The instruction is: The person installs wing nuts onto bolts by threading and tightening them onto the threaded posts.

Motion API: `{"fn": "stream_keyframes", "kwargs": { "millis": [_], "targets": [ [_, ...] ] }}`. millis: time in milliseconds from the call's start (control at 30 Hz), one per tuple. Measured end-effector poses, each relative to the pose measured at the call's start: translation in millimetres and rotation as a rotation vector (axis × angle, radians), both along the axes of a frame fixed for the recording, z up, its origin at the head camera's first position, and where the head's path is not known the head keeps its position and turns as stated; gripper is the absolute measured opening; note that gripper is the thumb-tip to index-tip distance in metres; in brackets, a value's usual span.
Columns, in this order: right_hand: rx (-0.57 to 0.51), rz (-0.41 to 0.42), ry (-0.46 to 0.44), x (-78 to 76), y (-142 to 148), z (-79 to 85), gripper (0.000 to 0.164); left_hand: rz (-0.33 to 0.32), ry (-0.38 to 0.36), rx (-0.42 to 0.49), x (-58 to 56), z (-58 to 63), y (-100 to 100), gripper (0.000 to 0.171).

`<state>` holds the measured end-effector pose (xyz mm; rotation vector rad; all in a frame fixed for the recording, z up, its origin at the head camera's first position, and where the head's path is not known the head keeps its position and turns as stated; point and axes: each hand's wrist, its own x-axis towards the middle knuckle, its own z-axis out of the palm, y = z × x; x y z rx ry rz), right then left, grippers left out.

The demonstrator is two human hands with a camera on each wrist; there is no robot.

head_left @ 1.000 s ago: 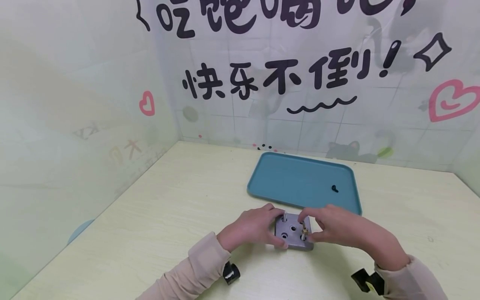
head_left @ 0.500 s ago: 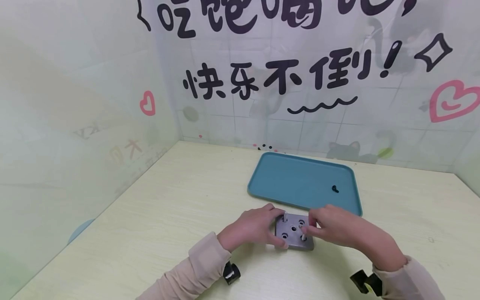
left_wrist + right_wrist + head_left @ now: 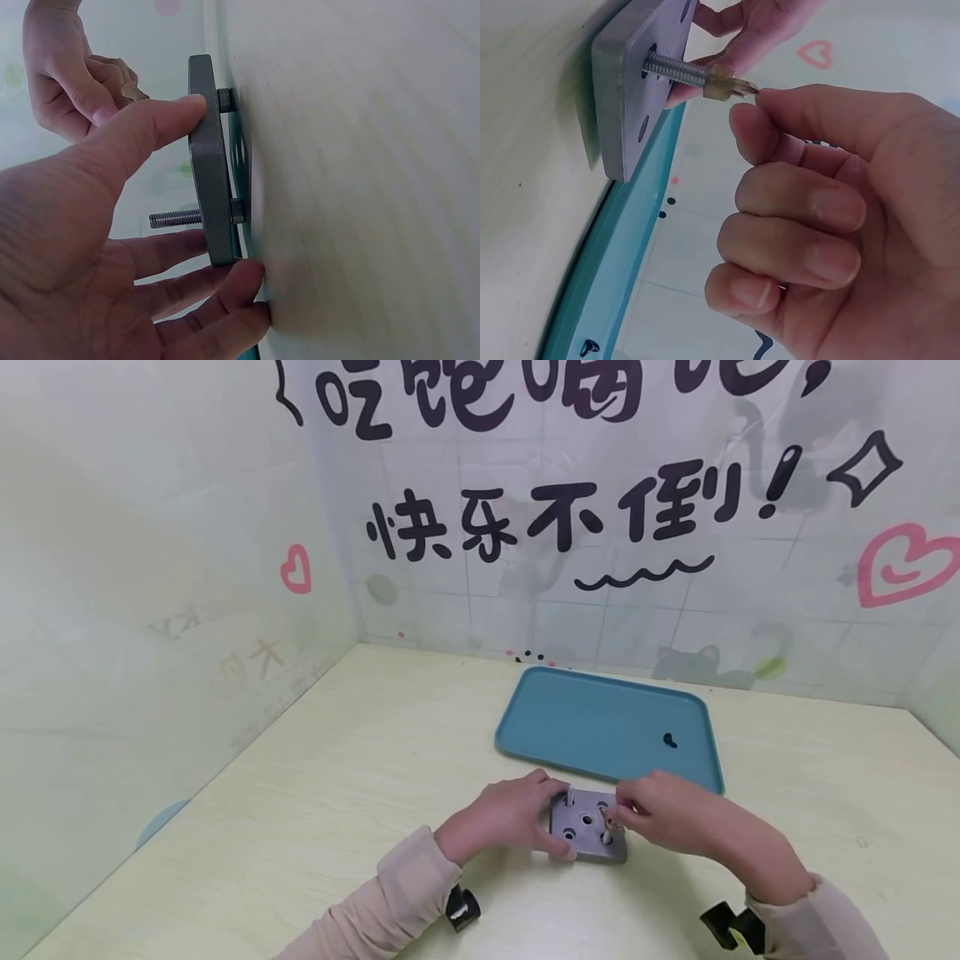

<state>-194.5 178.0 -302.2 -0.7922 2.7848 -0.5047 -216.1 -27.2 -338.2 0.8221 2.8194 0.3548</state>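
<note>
A grey square metal plate (image 3: 587, 845) with several holes lies in front of the tray. My left hand (image 3: 510, 814) grips its left side, thumb at the near edge and fingers at the far edge. One bare threaded bolt (image 3: 176, 219) stands up through the plate's far left hole. On a second bolt (image 3: 676, 69), at the near right hole, sits a brass wing nut (image 3: 718, 85) close to the bolt's free end. My right hand (image 3: 671, 814) pinches a wing of it between thumb and forefinger, its other fingers curled. Bolt heads (image 3: 238, 211) show under the plate.
Behind the plate lies a blue tray (image 3: 600, 714) with a small black piece (image 3: 670, 741) on its right part. Black camera mounts (image 3: 462, 908) hang under both wrists. Printed wall sheets enclose the table (image 3: 360, 760) at the back and sides.
My right forefinger and thumb, spread around the wing nut a second ago, have come together at its wing. The wing nut has turned a little. My left hand has stayed on the plate.
</note>
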Motion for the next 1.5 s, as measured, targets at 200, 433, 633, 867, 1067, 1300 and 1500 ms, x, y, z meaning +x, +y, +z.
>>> {"fn": "stream_keyframes", "kwargs": {
  "millis": [200, 433, 633, 867, 1067, 1300, 1500],
  "targets": [
    [-0.039, 0.049, -0.005, 2.6, 4.3, 2.7, 0.009, -0.007, 0.004, 0.003, -0.5, -0.4, -0.7, 0.081],
    [-0.066, 0.106, -0.087, 2.5, 3.5, 1.7, 0.042, -0.008, 0.005, 0.001, -0.8, -1.0, -1.1, 0.081],
    [-0.017, 0.130, -0.088, -0.4, 2.9, 1.5, 0.042, -0.011, 0.003, 0.003, -1.2, -1.9, -1.0, 0.082],
    [-0.008, 0.146, -0.052, -1.9, 4.6, -0.1, 0.039, -0.011, 0.001, -0.002, -1.8, -1.8, -0.2, 0.082],
    [-0.010, 0.145, -0.036, -2.4, 5.2, -0.3, 0.031, -0.011, 0.003, 0.001, -2.0, -2.4, 0.0, 0.081],
    [0.008, 0.020, -0.048, 0.0, 1.0, 1.1, 0.024, -0.007, 0.002, 0.004, -2.2, -2.4, -0.1, 0.080],
    [0.061, -0.089, -0.030, 1.3, -2.2, 0.1, 0.029, -0.009, 0.001, 0.003, -2.0, -1.9, 0.0, 0.081]
  ]
}}
